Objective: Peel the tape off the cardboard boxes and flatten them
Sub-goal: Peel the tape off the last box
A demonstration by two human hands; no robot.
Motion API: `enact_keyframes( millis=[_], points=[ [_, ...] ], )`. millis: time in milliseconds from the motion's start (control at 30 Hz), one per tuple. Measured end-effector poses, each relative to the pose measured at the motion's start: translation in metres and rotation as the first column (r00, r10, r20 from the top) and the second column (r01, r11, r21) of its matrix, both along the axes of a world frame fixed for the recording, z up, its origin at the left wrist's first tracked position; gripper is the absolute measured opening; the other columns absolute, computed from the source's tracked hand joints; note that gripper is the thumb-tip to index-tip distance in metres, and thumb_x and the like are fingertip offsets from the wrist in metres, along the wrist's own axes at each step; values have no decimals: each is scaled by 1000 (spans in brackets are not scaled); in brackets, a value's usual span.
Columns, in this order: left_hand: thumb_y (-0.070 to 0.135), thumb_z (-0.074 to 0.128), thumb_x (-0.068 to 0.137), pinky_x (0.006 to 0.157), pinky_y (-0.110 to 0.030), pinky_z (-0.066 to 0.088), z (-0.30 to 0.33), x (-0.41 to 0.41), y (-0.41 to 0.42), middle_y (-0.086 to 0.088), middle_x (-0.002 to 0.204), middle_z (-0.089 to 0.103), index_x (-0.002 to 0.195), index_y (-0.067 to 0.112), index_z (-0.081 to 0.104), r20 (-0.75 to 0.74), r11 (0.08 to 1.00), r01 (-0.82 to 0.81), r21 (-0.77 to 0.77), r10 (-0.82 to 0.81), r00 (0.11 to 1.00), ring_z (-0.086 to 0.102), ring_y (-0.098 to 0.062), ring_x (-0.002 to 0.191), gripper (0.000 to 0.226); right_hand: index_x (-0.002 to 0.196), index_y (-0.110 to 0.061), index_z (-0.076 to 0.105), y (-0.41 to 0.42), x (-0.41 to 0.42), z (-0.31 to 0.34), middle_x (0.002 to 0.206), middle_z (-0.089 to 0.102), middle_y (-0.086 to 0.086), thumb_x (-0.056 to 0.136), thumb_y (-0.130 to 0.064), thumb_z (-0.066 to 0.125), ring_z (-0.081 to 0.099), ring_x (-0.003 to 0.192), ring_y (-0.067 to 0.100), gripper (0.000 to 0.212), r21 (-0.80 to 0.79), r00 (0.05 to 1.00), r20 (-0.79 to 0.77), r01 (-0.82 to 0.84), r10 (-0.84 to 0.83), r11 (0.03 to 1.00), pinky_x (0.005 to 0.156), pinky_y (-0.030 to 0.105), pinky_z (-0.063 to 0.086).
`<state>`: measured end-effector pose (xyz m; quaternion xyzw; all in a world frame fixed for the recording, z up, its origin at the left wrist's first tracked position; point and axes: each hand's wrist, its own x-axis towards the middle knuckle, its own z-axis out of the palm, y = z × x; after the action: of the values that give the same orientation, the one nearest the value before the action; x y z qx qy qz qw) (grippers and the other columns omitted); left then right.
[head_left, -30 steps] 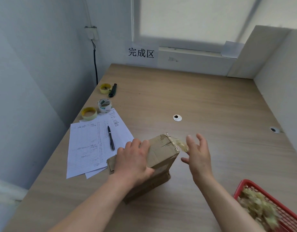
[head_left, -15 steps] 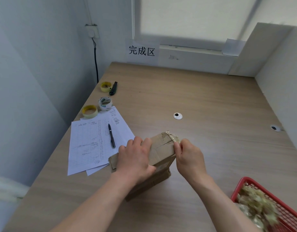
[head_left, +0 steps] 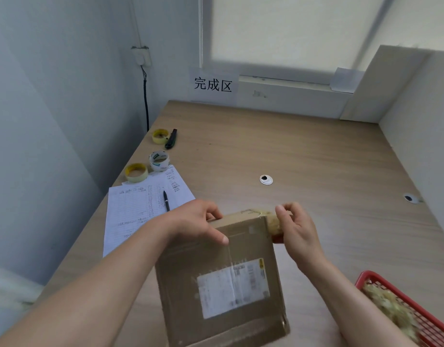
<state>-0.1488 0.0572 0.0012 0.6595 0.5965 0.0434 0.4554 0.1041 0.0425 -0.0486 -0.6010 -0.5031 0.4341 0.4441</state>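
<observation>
Tilted up since half a second ago, the box now shows its labelled face, held over the table. Left hand grips its top edge; right hand pinches tape at the top right corner. Near the right edge, the red basket holds crumpled tape.

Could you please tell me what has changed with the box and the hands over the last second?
The right hand closed on the tape at the box's far corner and now pulls it rightwards. The box was tipped so its labelled face shows. The left hand kept gripping the box; the papers and basket stayed put.
</observation>
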Motion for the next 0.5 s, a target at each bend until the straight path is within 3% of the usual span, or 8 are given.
enact_keyframes(
  millis=[100, 200, 267, 333, 367, 433, 500],
  points=[
    [49, 78, 77, 74, -19, 46, -4, -2, 5, 19, 105, 67, 114, 35, 70, -64, 995, 90, -51, -93, 994, 63, -2, 97, 40, 95, -9, 62, -12, -4, -20, 77, 59, 13, 102, -36, 50, 59, 67, 27, 30, -216, 972, -208, 67, -113, 974, 55, 41, 56],
    [51, 59, 83, 88, -37, 47, -35, 10, -4, 12, 98, 67, 94, 30, 69, -418, 978, 178, 112, -116, 901, 59, -16, 100, 26, 102, -6, 61, -31, -11, -48, 79, 67, 16, 101, -26, 52, 70, 69, 32, 22, -455, 942, -272, 56, -198, 889, 50, 31, 53],
    [50, 54, 87, 94, -47, 36, -69, 23, -20, 4, 115, 58, 96, 28, 60, -611, 947, 236, 216, -57, 790, 48, -27, 113, 25, 104, -4, 62, -45, -15, -67, 85, 72, 16, 98, -15, 56, 74, 74, 31, 15, -532, 949, -248, 34, -195, 846, 51, 31, 53],
    [56, 55, 85, 96, -53, 31, -106, 31, -43, 0, 144, 36, 124, 31, 49, -615, 961, 185, 206, -19, 788, 34, -30, 132, 46, 108, -6, 62, -56, -17, -85, 89, 75, 13, 94, -12, 61, 75, 77, 28, 15, -573, 954, -222, 41, -203, 819, 53, 33, 54],
    [61, 54, 84, 99, -56, 29, -124, 32, -56, -2, 156, 21, 139, 32, 38, -590, 973, 139, 185, -3, 807, 23, -31, 141, 65, 111, -8, 61, -61, -16, -93, 91, 74, 11, 92, -13, 64, 75, 78, 26, 20, -583, 966, -173, 58, -193, 810, 56, 34, 55],
    [73, 48, 83, 108, -62, 20, -152, 32, -79, 2, 165, -8, 155, 32, 14, -562, 986, 69, 153, 29, 827, -4, -29, 151, 89, 120, -15, 60, -65, -9, -102, 91, 72, 1, 89, -25, 69, 73, 84, 22, 34, -538, 989, 142, 103, -31, 837, 66, 36, 55],
    [78, 39, 85, 113, -64, 10, -170, 31, -93, 5, 164, -20, 158, 32, 3, -544, 985, 35, 169, 64, 837, -18, -26, 151, 93, 127, -26, 58, -64, 0, -103, 94, 69, -12, 86, -42, 69, 68, 96, 18, 45, -439, 828, 524, 60, 201, 897, 76, 32, 49]
  ],
)
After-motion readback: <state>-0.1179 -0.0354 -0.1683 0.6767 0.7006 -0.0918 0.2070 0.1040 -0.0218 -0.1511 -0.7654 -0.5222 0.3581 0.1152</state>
